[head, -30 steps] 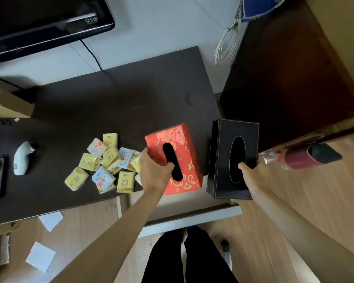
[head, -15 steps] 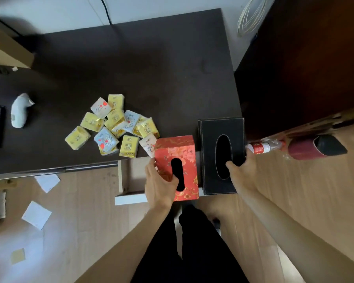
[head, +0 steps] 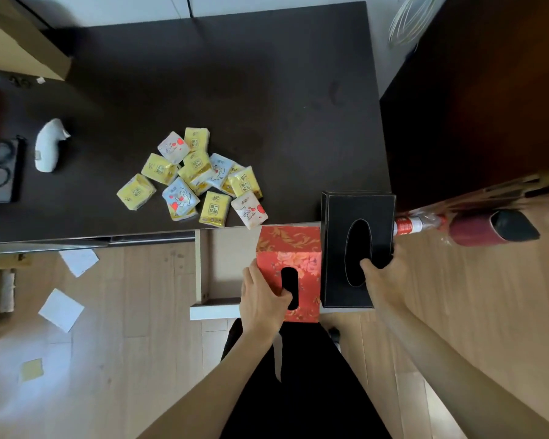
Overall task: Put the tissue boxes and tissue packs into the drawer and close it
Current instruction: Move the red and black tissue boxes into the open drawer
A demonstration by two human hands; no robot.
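We hold the red tissue box (head: 287, 270) in our left hand (head: 262, 304), fingers clasped on it, and the black tissue box (head: 357, 248) in our right hand (head: 385, 280), over the open drawer (head: 222, 267) at lower centre. We advise lowering both level, side by side. Tissue packs (head: 197, 179) remain on the worktop (head: 235, 90).

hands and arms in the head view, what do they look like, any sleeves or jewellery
Both forearms are bare all the way to the bottom edge of the frame, with no sleeves showing. The left hand and right hand wear no gloves, and no watch, bracelet or ring is visible. Below them the person wears black trousers.
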